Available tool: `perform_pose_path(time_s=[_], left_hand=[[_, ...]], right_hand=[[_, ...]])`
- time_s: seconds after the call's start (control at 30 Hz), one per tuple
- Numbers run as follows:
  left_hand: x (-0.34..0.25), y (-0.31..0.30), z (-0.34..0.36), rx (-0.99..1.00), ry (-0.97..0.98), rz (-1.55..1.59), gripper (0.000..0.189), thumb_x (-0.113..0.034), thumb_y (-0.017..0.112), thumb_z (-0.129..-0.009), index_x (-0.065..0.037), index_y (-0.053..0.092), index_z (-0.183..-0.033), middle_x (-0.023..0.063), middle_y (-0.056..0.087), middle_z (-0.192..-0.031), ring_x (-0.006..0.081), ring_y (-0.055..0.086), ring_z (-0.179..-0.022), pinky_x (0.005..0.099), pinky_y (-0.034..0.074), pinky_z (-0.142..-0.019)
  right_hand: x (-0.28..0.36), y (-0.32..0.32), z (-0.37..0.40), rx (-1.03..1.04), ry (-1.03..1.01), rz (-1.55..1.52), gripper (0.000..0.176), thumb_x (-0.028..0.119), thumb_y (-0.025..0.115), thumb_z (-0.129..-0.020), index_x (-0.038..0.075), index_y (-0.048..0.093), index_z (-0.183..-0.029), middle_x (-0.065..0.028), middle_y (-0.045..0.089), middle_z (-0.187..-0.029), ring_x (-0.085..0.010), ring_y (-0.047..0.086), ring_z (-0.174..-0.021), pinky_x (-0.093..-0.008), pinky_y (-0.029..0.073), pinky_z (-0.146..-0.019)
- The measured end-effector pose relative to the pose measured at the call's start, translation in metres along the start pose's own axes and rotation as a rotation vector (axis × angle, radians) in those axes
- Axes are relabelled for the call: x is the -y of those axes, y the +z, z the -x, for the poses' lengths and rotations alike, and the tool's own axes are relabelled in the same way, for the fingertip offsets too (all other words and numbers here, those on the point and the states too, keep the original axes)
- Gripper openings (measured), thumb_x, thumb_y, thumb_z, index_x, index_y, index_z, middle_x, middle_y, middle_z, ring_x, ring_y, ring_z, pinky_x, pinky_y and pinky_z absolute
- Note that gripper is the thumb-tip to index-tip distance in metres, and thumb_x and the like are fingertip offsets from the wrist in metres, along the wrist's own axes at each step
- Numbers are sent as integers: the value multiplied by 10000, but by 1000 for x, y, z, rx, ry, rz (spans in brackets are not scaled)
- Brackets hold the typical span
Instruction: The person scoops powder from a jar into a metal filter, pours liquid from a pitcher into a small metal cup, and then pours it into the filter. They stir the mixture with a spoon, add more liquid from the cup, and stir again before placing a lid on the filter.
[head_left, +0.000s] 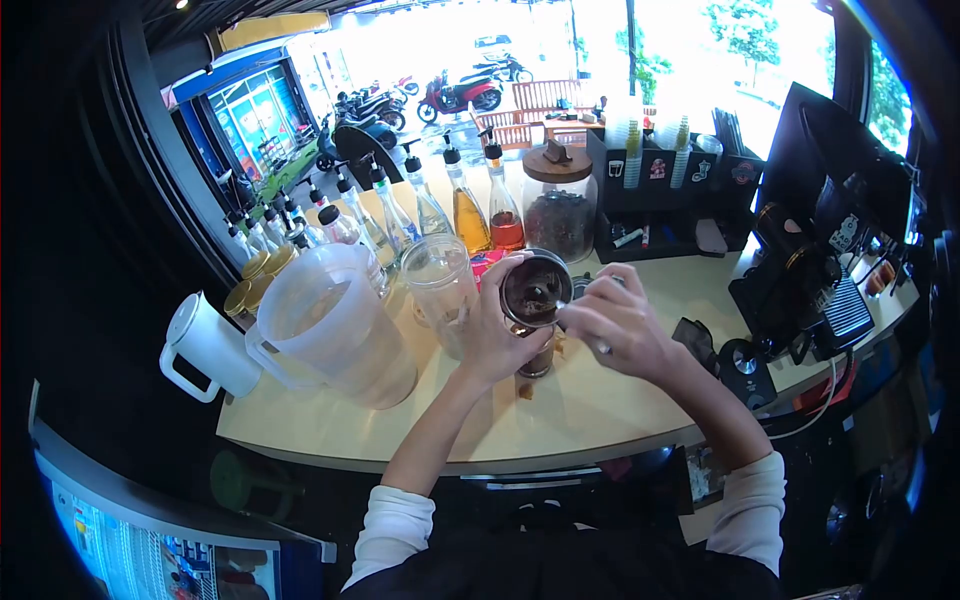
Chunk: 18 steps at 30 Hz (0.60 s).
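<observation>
My left hand [497, 335] is wrapped round a metal cup [538, 288] with dark contents, its open mouth tipped toward me. Closed on a thin metal spoon [603, 348], my right hand [628, 325] is at the cup's right rim; the spoon's lower end is partly hidden and blurred. Below the cup stands a glass [537, 362] with brown contents, mostly covered by my hand and the cup. Brown spots [526, 391] mark the counter near the glass. Just left of my left hand is a tall clear plastic container [438, 280].
On the pale counter [620, 420] stand a large translucent pitcher [335, 330] and a white jug [210, 345] at left. Several pump bottles [465, 210] line the back beside a wooden-lidded jar [560, 205]. A black cup organizer [680, 185] and a dark machine [800, 280] stand right.
</observation>
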<state>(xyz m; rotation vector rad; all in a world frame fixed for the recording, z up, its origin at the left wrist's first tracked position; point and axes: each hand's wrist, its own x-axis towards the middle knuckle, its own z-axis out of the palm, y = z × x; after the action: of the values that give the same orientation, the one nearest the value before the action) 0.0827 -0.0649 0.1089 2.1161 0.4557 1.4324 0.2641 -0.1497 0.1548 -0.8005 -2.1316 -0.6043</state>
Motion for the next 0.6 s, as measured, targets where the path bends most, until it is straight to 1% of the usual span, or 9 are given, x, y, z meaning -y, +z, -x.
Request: perform_pose_path(time_s=[0.13, 0.2, 0.27, 0.33, 0.43, 0.47, 0.53, 0.57, 0.6], left_hand=[[1, -1, -2, 19, 47, 32, 872, -41, 835, -612, -43, 313, -1310, 140, 452, -1298, 241, 493, -1216, 356, 391, -1063], [1, -4, -3, 27, 38, 29, 874, -31, 826, -611, -44, 309, -1315, 142, 448, -1302, 241, 489, -1221, 356, 390, -1065], [1, -5, -4, 35, 34, 29, 876, -21, 817, -609, -44, 305, -1319, 144, 443, -1306, 242, 485, -1225, 357, 388, -1067], [-1, -4, -3, 42, 38, 62, 887, 1, 796, -604, -45, 288, -1329, 145, 442, -1310, 242, 479, -1233, 356, 383, -1070], [3, -7, -3, 22, 27, 43, 901, 13, 777, -602, -46, 266, -1342, 149, 445, -1315, 241, 476, -1240, 358, 379, -1073], [4, -8, -2, 20, 29, 43, 901, 13, 777, -602, -46, 266, -1342, 149, 445, -1315, 241, 476, -1240, 358, 379, -1073], [8, -9, 0, -24, -122, 91, 920, 9, 778, -601, -47, 247, -1351, 153, 448, -1318, 238, 478, -1239, 360, 372, -1078], [13, -10, 0, -9, -140, 81, 931, 16, 774, -606, -63, 233, -1360, 158, 455, -1315, 235, 482, -1237, 360, 381, -1072], [16, -11, 0, -10, -141, 80, 931, 16, 774, -606, -63, 233, -1360, 158, 455, -1315, 235, 482, -1237, 360, 381, -1072]], right_hand=[[-4, -4, -5, -68, 19, 102, 330, 110, 723, -724, 129, 588, -1025, 13, 620, -832, -175, 576, -849, -429, 402, -903], [-3, -3, -5, -50, 27, 75, 337, 106, 725, -720, 127, 589, -1028, 6, 625, -836, -176, 575, -851, -425, 403, -903], [4, 1, -3, 17, -27, -27, 292, 111, 722, -727, 122, 607, -995, 8, 634, -834, -180, 572, -845, -412, 402, -889], [2, 2, -3, -5, -16, -4, 249, 101, 717, -741, 119, 629, -973, 3, 639, -822, -186, 566, -826, -407, 401, -881], [-7, 5, 2, -67, 194, -106, 204, 81, 704, -772, 112, 659, -968, -8, 643, -800, -201, 555, -811, -395, 396, -879], [-7, 7, 5, -67, 192, -105, 204, 81, 704, -772, 112, 659, -968, -8, 643, -800, -201, 555, -811, -395, 396, -879], [-8, 11, 9, -87, 246, -127, 152, 99, 678, -808, 105, 661, -959, -9, 647, -794, -206, 553, -804, -376, 391, -875], [-9, 12, 9, -87, 245, -127, 152, 99, 678, -808, 105, 661, -959, -9, 647, -794, -206, 553, -804, -376, 391, -875], [-10, 14, 8, -93, 336, -154, 132, 106, 660, -826, 101, 661, -959, -11, 649, -794, -209, 555, -797, -367, 389, -874]])
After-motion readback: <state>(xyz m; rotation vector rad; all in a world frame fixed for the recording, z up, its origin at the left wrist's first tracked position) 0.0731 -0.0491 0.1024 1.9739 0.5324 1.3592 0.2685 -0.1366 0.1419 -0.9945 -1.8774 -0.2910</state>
